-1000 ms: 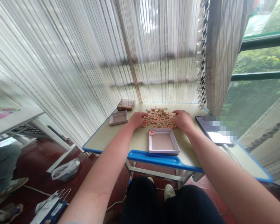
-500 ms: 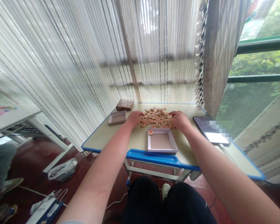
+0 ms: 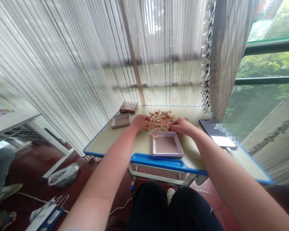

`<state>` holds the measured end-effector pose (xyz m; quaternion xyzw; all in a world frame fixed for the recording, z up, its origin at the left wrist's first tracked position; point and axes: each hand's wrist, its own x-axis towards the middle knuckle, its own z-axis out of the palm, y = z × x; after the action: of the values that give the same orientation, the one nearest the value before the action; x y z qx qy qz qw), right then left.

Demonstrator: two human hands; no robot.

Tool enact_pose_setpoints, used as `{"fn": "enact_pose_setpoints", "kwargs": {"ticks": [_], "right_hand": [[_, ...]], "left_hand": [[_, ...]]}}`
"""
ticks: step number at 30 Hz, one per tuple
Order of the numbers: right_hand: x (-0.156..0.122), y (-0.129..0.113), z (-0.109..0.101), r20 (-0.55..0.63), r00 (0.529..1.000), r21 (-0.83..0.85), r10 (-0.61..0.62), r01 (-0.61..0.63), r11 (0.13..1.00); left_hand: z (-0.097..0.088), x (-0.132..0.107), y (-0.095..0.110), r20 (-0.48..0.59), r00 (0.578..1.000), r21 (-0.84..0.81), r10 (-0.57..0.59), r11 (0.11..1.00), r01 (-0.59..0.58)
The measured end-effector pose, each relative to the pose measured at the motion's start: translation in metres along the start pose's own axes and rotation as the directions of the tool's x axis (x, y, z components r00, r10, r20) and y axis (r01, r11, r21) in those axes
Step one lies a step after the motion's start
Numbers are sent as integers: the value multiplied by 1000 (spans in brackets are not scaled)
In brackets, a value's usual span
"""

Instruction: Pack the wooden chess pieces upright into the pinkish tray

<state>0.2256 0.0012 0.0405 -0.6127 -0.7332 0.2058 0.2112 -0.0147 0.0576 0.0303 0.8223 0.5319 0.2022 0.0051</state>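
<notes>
Cream desk with a blue edge (image 3: 142, 142), and our two hands at a spread of round pale wooden pieces (image 3: 160, 119)

We have the wooden pieces spread across the middle of the desk, many bearing red or dark characters. Our left hand (image 3: 141, 121) curls at their left side; we cannot tell whether it grips one. Our right hand (image 3: 181, 126) reaches in at the near right, fingertips at a red-marked piece (image 3: 169, 129), though we cannot tell whether they are clamped on it. Just nearer us sits a shallow, square, pale-walled cardboard box (image 3: 167, 154), a red-marked disc (image 3: 155, 136) at its far left corner. Left of our left hand lies a second shallow pale box (image 3: 120, 121), with a brown printed box (image 3: 128, 107) just behind it. Farther right, we see a dark tablet with a partly lit screen (image 3: 207, 125). Beyond the desk hangs a grey-and-white striped curtain (image 3: 86, 48), with a green-framed window (image 3: 267, 48) at right.
</notes>
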Motion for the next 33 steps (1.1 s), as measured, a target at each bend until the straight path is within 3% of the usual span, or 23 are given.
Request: {"fn": "enact_pose_setpoints", "kwargs": {"ticks": [8,16,21,30,33], "right_hand": [[6,4,5,-28,998,-70,-60,58,996],[13,10,13,-139,989,-87,-51,39,995],[12,7,12,-87,991,-101,-102,93,991],[14,11,11,-123,989,-206,-85,58,977],[13,12,9,-126,991,-157,-47,27,987]], "left_hand": [[0,0,-1,17,1000,-17,26,1000,-26],[0,0,-1,24,1000,-13,5,1000,-5],[1,0,-1,24,1000,-30,-2,1000,3],[2,0,-1,39,999,-21,-1,1000,2],[2,0,-1,39,999,-18,4,1000,-4]]}}
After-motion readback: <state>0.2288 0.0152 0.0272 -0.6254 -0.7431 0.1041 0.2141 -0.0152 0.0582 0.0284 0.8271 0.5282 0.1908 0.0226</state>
